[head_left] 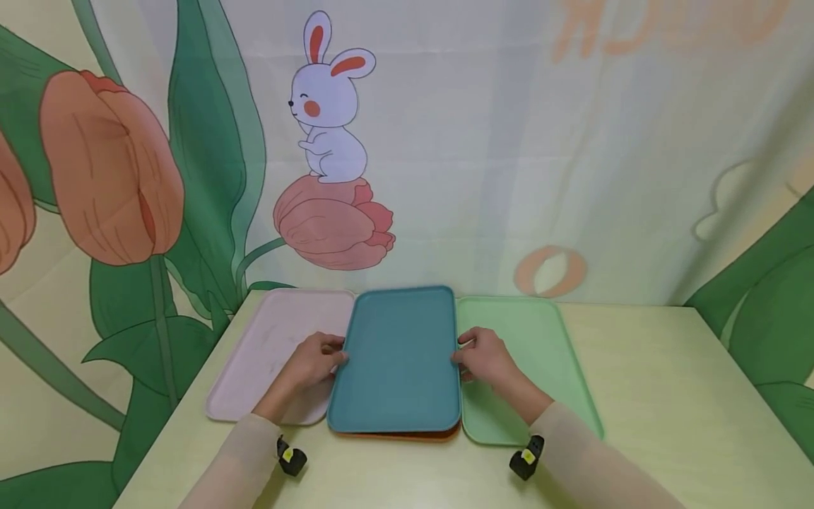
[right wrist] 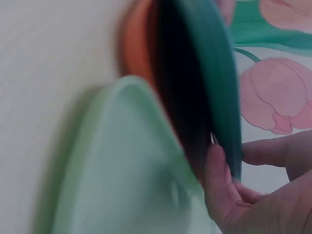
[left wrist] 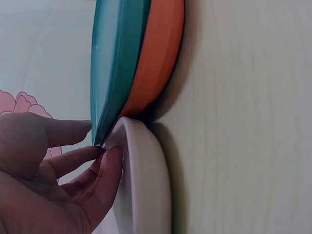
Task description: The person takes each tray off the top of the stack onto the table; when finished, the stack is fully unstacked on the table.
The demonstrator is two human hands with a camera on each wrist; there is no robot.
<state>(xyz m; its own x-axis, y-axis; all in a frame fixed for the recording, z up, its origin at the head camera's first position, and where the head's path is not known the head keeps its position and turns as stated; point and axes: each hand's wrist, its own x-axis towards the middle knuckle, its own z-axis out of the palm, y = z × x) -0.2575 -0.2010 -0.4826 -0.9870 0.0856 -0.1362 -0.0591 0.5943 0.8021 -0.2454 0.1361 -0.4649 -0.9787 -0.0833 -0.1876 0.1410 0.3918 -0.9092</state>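
A teal tray (head_left: pixel 400 360) lies over an orange tray (head_left: pixel 413 437), of which only a strip shows at the front in the head view. My left hand (head_left: pixel 316 360) grips the teal tray's left edge, thumb on the upper side and fingers near the rim of the pale pink tray (left wrist: pixel 146 180). On the opposite edge, my right hand (head_left: pixel 486 357) pinches the teal tray between thumb and fingers. The right wrist view shows a dark gap between the teal tray (right wrist: pixel 219 83) and the orange tray (right wrist: pixel 138 44), so that side is raised.
To the left lies the pale pink tray (head_left: pixel 254 367), and to the right a light green tray (head_left: pixel 528 396), both flat on the pale wooden table (head_left: pixel 668 410). Behind the table's far edge hangs a curtain (head_left: pixel 458 177) printed with tulips and a rabbit.
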